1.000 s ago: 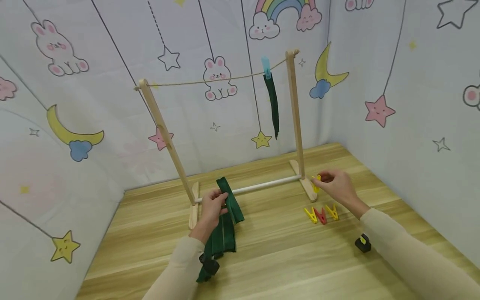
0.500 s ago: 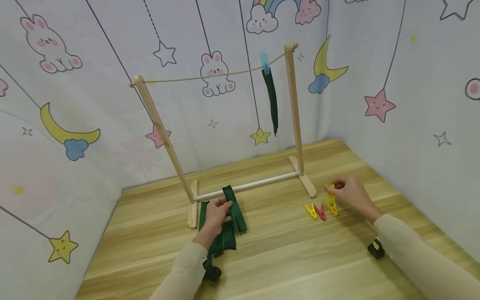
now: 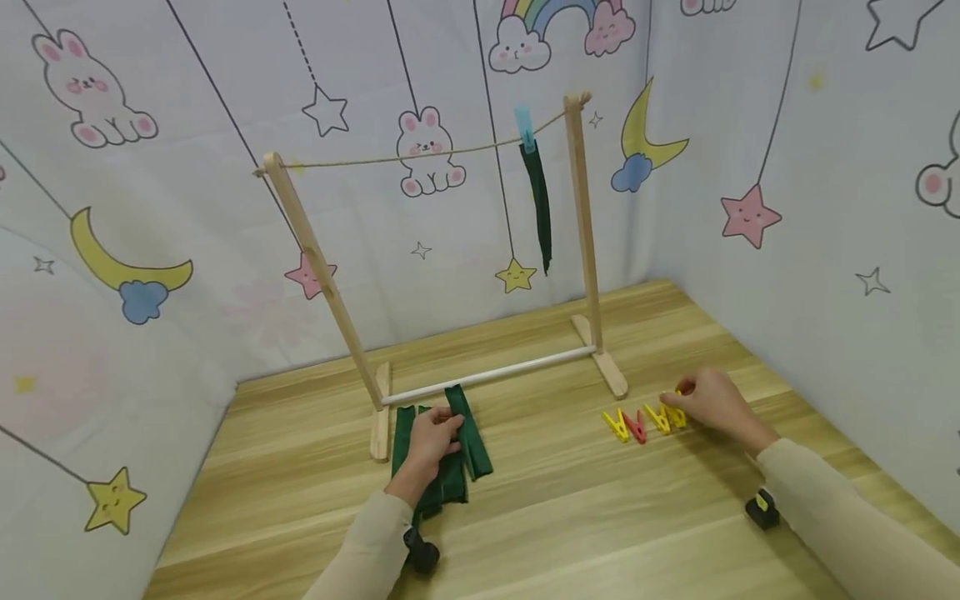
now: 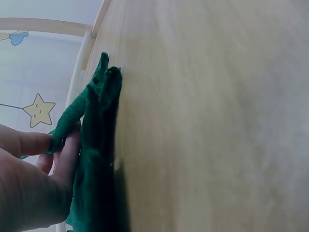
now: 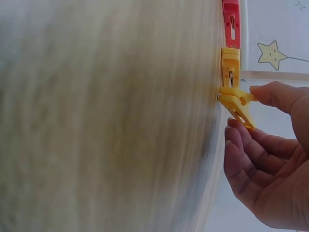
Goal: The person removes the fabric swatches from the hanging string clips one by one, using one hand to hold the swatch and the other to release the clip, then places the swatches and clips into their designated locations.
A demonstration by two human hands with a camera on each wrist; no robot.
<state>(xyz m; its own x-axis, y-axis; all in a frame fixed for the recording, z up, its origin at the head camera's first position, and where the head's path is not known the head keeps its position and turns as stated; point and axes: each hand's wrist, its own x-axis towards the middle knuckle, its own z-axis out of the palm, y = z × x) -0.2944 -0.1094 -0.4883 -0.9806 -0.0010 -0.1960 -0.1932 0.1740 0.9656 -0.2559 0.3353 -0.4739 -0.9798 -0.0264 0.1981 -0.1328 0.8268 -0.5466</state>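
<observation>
My left hand (image 3: 426,442) pinches a dark green cloth strip (image 3: 472,437) between thumb and fingers, over several more green strips (image 3: 452,483) lying on the table. In the left wrist view the pinched strip (image 4: 72,112) stands up from the ones beneath. At the right, my right hand (image 3: 718,404) holds a yellow clothespin (image 5: 236,104) by its legs, thumb on one and fingertips on the other. It is low over the table, at the right end of a row with another yellow clothespin (image 3: 657,419), a red clothespin (image 3: 635,427) and a third yellow one.
Behind the hands stands a wooden frame (image 3: 583,225) with a rope (image 3: 352,162) strung across its top and a white bar (image 3: 495,372) low down. A light blue clothespin (image 3: 524,125) fastens a green strip (image 3: 537,200) to the rope. Patterned cloth walls enclose the table.
My right hand has carried the yellow clothespin rightward and down, from beside the frame's foot to the end of the row. My left hand has brought the strip slightly nearer, still pinched.
</observation>
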